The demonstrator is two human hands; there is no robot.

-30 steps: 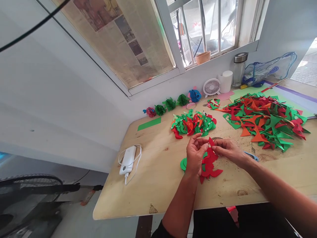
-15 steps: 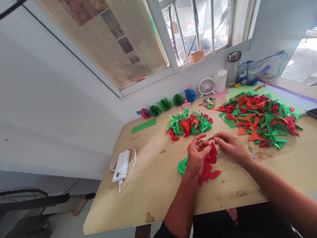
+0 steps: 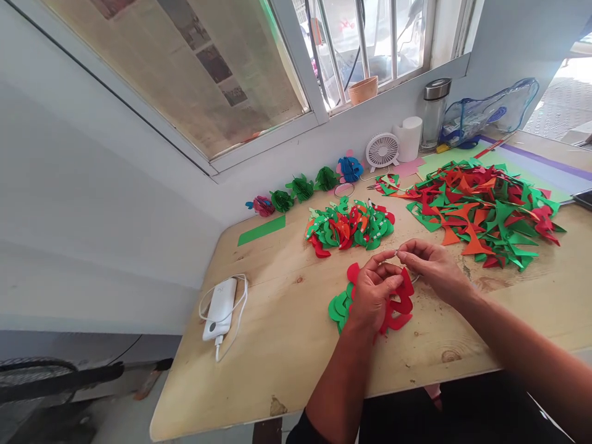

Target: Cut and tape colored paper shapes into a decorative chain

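Observation:
Near the table's front edge my left hand (image 3: 374, 290) has its fingers closed on a red paper piece (image 3: 407, 283). Right beside it, my right hand (image 3: 428, 265) pinches something small and pale at its fingertips, too tiny to identify. Part of a pale ring (image 3: 415, 279) shows below my right fingers. More red cutouts (image 3: 398, 320) lie under and right of my left hand, and green curved cutouts (image 3: 341, 308) lie to its left. Behind the hands is a heap of green, red and orange cutouts (image 3: 349, 227).
Paper scraps (image 3: 485, 213) are piled at the right. A white power bank (image 3: 221, 308) with a cable lies at the left, near a green strip (image 3: 261, 230). Along the wall stand paper ornaments (image 3: 303, 187), a small fan (image 3: 382, 150) and a glass bottle (image 3: 435, 117).
My hands have come closer together, fingertips nearly meeting. The ring shows less than before. The whole view has shifted slightly.

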